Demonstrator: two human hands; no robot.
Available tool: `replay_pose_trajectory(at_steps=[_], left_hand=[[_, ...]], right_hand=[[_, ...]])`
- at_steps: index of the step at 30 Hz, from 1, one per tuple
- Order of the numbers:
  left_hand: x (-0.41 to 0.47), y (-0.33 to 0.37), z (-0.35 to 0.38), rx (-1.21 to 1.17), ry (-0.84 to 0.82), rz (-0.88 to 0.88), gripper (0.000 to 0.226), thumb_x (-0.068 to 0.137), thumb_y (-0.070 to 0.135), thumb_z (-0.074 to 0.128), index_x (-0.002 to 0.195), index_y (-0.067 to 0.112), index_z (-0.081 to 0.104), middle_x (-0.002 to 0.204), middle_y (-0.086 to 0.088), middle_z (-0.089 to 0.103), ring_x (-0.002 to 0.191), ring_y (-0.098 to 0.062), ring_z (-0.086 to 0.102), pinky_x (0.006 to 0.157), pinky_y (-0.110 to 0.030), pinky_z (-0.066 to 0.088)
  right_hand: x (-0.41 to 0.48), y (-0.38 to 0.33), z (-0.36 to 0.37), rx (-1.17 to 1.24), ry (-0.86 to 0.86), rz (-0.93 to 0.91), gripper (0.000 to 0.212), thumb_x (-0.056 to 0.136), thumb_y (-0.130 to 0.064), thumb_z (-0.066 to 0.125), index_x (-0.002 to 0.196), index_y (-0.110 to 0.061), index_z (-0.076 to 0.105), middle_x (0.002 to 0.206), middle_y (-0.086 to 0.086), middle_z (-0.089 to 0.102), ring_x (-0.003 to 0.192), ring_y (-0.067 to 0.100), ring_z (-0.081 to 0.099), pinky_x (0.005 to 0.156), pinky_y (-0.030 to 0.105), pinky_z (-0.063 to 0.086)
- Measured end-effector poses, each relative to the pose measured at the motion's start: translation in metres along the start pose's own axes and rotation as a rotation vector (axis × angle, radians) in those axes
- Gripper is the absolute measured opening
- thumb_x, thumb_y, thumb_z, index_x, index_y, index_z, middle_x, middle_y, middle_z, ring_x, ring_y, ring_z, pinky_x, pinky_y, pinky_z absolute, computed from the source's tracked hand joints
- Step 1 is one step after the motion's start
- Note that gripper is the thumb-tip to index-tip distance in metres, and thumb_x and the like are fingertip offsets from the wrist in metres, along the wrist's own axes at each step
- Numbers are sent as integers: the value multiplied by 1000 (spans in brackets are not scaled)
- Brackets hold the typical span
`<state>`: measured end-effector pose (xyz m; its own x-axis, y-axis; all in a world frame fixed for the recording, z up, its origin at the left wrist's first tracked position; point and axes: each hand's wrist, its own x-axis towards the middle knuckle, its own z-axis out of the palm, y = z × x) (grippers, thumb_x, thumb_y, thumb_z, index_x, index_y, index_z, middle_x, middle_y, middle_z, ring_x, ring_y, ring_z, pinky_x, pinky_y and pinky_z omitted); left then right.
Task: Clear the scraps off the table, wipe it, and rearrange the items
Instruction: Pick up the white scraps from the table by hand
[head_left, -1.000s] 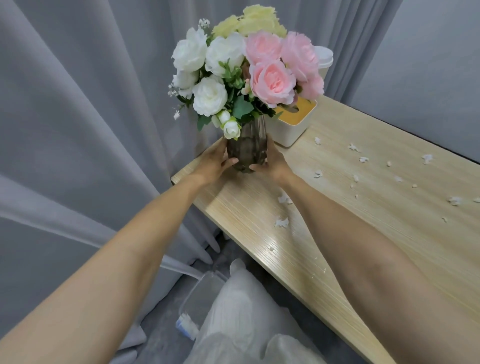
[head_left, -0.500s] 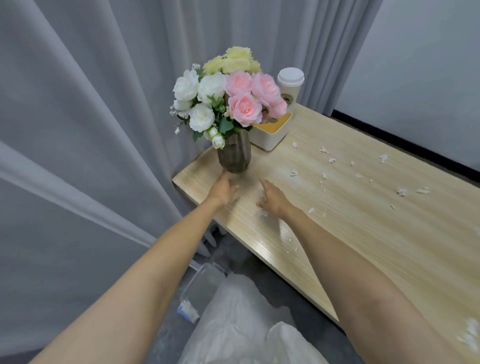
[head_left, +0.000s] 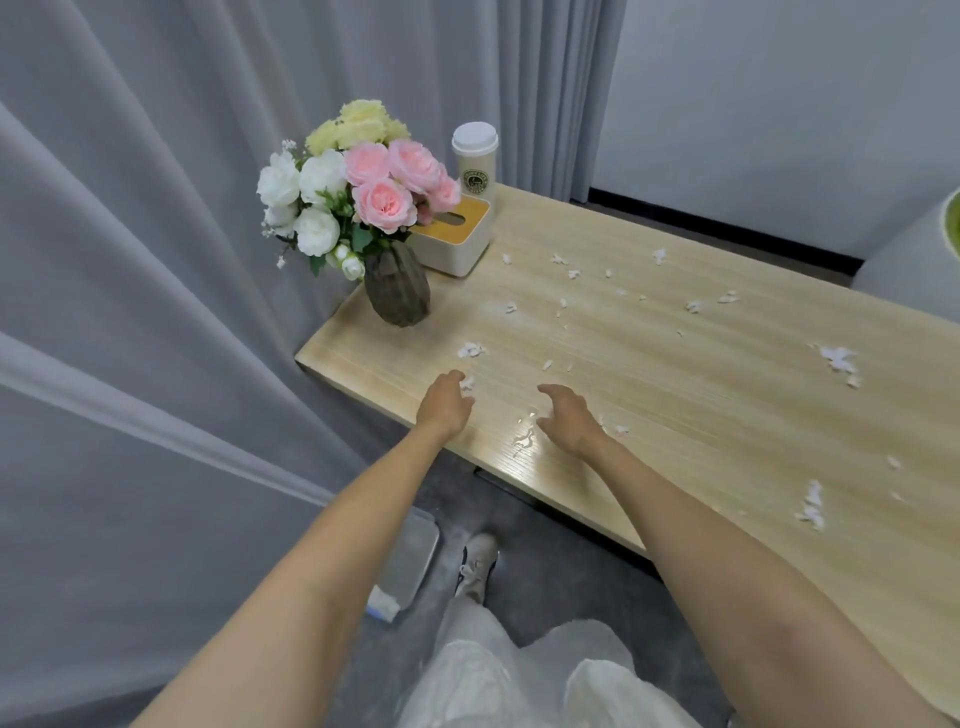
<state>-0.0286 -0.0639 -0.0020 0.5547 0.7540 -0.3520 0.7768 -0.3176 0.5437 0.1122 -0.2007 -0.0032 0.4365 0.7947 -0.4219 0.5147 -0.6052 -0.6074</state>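
Observation:
A dark ribbed vase (head_left: 397, 291) of pink, white and yellow flowers stands upright near the left end of the light wooden table (head_left: 675, 395). Behind it sit a white tissue box (head_left: 457, 239) with a yellow top and a lidded paper cup (head_left: 475, 158). Several white paper scraps (head_left: 471, 350) lie scattered over the tabletop. My left hand (head_left: 444, 405) hovers low over the table's near-left part, fingers loosely curled, holding nothing. My right hand (head_left: 569, 421) is beside it, also relaxed and empty. Both hands are well apart from the vase.
Grey curtains hang close along the table's left end and behind it. A clear plastic bin (head_left: 408, 564) sits on the grey floor below the table's edge, beside my shoe (head_left: 475, 566). A wet or glossy patch (head_left: 524, 436) shows between my hands. A grey wall stands at the back right.
Both hands let go of the vase, which now stands on the table, and have drawn back toward the near edge. The view has pulled back and widened.

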Motion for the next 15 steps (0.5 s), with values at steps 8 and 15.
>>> replay_pose_trajectory(at_steps=[8,15], left_hand=[[47,-20,7,204,32,78,34,94,10,48,128,10,52,128,-12,49,119,-29,46,88,-38,44],[76,-42,22,237,5,248,8,91,6,50,98,9,54,103,-5,49,95,-23,49,65,-31,34]], right_hand=[[37,-17,12,60,22,-2,58,95,-7,44,149,-15,23,153,11,27,141,30,22,113,42,25],[72,-30,35,183,116,-1,58,93,-2,40,148,-17,25,148,5,34,135,20,34,110,33,31]])
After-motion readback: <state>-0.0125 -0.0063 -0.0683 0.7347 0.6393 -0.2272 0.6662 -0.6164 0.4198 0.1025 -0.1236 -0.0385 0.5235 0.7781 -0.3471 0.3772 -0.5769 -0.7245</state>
